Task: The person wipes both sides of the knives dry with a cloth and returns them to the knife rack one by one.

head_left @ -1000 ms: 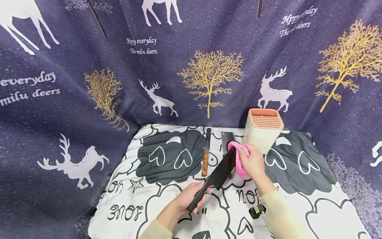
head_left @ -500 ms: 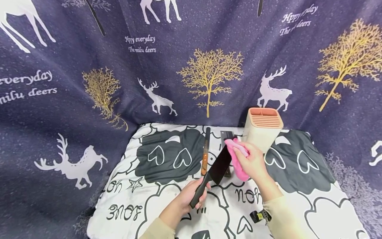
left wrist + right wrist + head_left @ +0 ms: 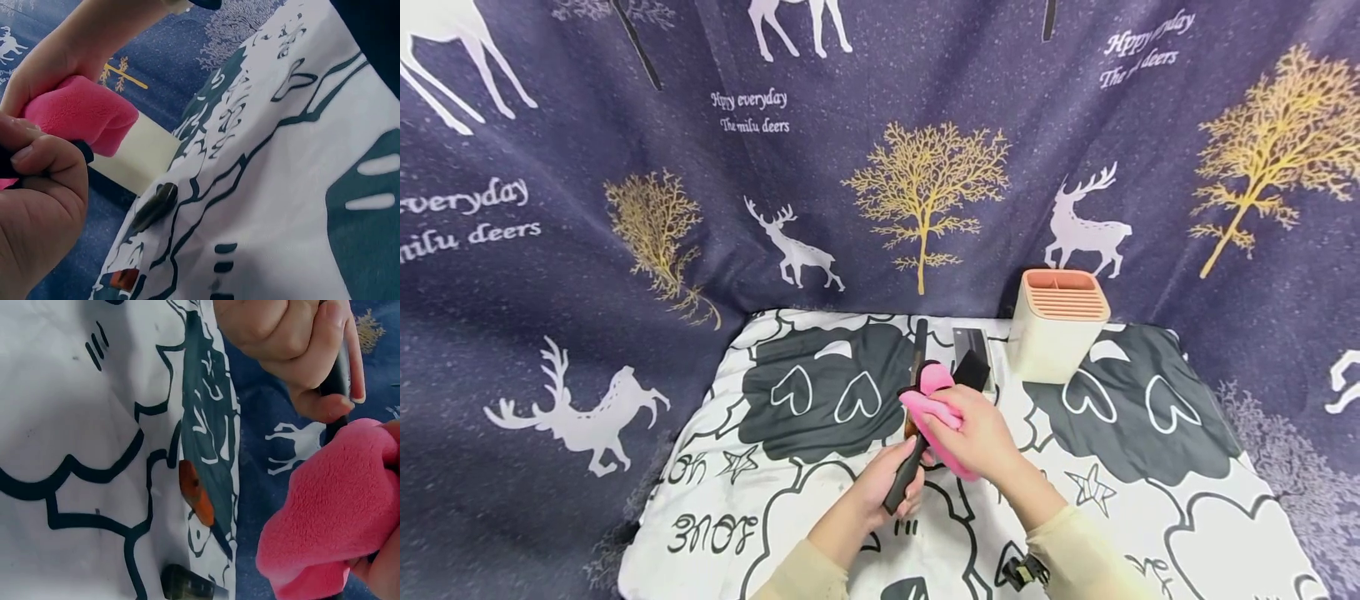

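Observation:
My left hand (image 3: 883, 483) grips the black handle (image 3: 904, 485) of a broad black-bladed kitchen knife (image 3: 972, 369), which slants up and to the right above the bedspread-like cloth. With a folded pink cloth (image 3: 936, 377), my right hand (image 3: 973, 425) pinches the blade close to the handle. Most of the blade is hidden behind cloth and fingers; its far end sticks out past the right hand. In the right wrist view the pink cloth (image 3: 331, 506) covers the blade right below the left hand (image 3: 300, 347).
A knife with an orange-brown wooden handle (image 3: 197, 497) lies behind the hands. Beside it lies another broad-bladed knife (image 3: 970, 340), its dark handle (image 3: 181, 584) partly seen. A cream knife block (image 3: 1051, 346) with a slotted orange top stands at the back right, before a dark blue curtain (image 3: 820, 167).
My right hand has slid the pink cloth down and left along the blade, from its far end to near the handle. The left hand keeps its grip in nearly the same spot.

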Demonstrator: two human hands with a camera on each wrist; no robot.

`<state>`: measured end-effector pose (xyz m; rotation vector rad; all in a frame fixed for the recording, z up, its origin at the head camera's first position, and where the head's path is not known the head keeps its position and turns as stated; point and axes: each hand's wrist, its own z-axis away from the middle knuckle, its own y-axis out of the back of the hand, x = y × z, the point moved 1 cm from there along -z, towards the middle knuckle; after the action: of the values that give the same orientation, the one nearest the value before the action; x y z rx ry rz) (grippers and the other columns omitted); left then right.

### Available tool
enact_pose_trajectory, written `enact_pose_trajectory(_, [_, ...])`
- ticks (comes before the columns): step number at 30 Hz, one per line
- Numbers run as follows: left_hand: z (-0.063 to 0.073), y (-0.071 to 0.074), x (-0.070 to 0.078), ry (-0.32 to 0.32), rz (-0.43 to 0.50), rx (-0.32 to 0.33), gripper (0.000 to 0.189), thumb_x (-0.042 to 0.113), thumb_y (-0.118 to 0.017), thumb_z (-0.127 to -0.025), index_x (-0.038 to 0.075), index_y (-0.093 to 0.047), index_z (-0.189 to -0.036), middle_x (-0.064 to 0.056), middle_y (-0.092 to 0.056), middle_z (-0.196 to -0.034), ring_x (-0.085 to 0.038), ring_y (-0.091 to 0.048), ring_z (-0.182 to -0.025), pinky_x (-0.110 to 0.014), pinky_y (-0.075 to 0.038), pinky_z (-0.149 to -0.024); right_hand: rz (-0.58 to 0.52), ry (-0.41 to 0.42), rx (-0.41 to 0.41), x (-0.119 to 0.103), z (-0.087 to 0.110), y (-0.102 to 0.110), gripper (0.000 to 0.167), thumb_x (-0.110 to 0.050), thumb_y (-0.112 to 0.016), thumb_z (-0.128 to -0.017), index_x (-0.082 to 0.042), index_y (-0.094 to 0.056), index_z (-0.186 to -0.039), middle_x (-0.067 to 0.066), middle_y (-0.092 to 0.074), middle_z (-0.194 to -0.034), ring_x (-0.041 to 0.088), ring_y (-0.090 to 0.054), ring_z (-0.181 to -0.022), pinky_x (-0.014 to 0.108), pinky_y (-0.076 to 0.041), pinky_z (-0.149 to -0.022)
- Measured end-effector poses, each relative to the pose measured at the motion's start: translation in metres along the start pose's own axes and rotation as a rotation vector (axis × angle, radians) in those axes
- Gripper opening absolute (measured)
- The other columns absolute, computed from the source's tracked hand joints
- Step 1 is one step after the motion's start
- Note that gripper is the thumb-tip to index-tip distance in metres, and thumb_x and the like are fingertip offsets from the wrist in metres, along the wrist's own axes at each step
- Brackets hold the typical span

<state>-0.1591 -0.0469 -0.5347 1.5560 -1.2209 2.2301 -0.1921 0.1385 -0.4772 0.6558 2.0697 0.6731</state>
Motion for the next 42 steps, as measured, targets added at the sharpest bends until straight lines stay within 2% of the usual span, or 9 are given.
enact_pose_trajectory(5, [0.002, 0.001, 0.001, -0.022, -0.036, 0.001, 0.041, 0.048, -0.032, -0.111, 0.012, -0.052, -0.110, 0.012, -0.050, -0.052, -0.001, -0.050, -0.036, -0.019, -0.039, -0.038, 0.126, 0.002, 0.001, 0.001, -0.001, -0.009, 0.023, -0.035, -0.077, -0.090, -0.021, -0.077, -0.109, 0.001, -0.070, -0.103, 0.022, -0.067, -0.093, 0.042, -0.055, -0.075])
enact_pose_trajectory(8, [0.002, 0.002, 0.001, -0.013, -0.051, 0.021, 0.042, 0.047, -0.033, -0.111, 0.008, -0.051, -0.111, 0.012, -0.050, -0.052, 0.000, -0.049, -0.035, -0.017, -0.038, -0.036, 0.159, 0.002, 0.026, 0.006, -0.001, -0.012, 0.024, -0.033, -0.076, -0.090, -0.022, -0.077, -0.112, 0.003, -0.068, -0.102, 0.024, -0.064, -0.093, 0.044, -0.054, -0.072])
enact_pose_trajectory(15, [0.006, 0.003, 0.000, 0.024, -0.094, 0.048, 0.040, 0.043, -0.034, -0.112, 0.009, -0.055, -0.107, 0.012, -0.051, -0.052, -0.001, -0.050, -0.034, -0.017, -0.039, -0.034, 0.160, -0.040, 0.099, 0.026, 0.000, -0.012, 0.026, -0.027, -0.077, -0.088, -0.018, -0.076, -0.113, 0.003, -0.069, -0.103, 0.026, -0.066, -0.098, 0.047, -0.056, -0.079])
enact_pose_trajectory(22, [0.010, 0.000, -0.002, 0.036, -0.160, 0.075, 0.038, 0.044, -0.038, -0.111, 0.010, -0.055, -0.107, 0.010, -0.051, -0.053, -0.001, -0.049, -0.034, -0.018, -0.040, -0.034, 0.141, -0.077, 0.121, 0.041, -0.004, -0.008, 0.025, -0.024, -0.078, -0.088, -0.015, -0.075, -0.111, 0.007, -0.070, -0.103, 0.030, -0.068, -0.098, 0.049, -0.055, -0.080])
enact_pose_trajectory(29, [0.013, 0.000, -0.001, 0.018, -0.181, 0.057, 0.038, 0.041, -0.036, -0.112, 0.009, -0.055, -0.107, 0.010, -0.051, -0.053, -0.001, -0.049, -0.034, -0.018, -0.039, -0.034, 0.139, -0.096, 0.128, 0.051, -0.012, 0.000, 0.024, -0.023, -0.077, -0.088, -0.013, -0.077, -0.110, 0.009, -0.071, -0.102, 0.031, -0.068, -0.097, 0.050, -0.055, -0.079])
enact_pose_trajectory(33, [0.015, 0.001, -0.002, 0.027, -0.202, 0.059, 0.038, 0.039, -0.034, -0.112, 0.007, -0.055, -0.107, 0.010, -0.051, -0.053, -0.001, -0.049, -0.034, -0.018, -0.038, -0.033, 0.135, -0.117, 0.147, 0.058, -0.015, 0.002, 0.026, -0.023, -0.077, -0.088, -0.012, -0.076, -0.112, 0.011, -0.071, -0.104, 0.034, -0.068, -0.096, 0.052, -0.055, -0.078])
enact_pose_trajectory(42, [0.018, 0.003, 0.000, 0.029, -0.247, 0.046, 0.042, 0.043, -0.037, -0.111, 0.007, -0.057, -0.104, 0.011, -0.050, -0.052, -0.001, -0.048, -0.035, -0.018, -0.037, -0.032, 0.149, -0.156, 0.334, 0.082, -0.018, 0.002, 0.026, -0.026, -0.076, -0.089, -0.015, -0.076, -0.113, 0.013, -0.069, -0.101, 0.039, -0.066, -0.097, 0.055, -0.052, -0.077])
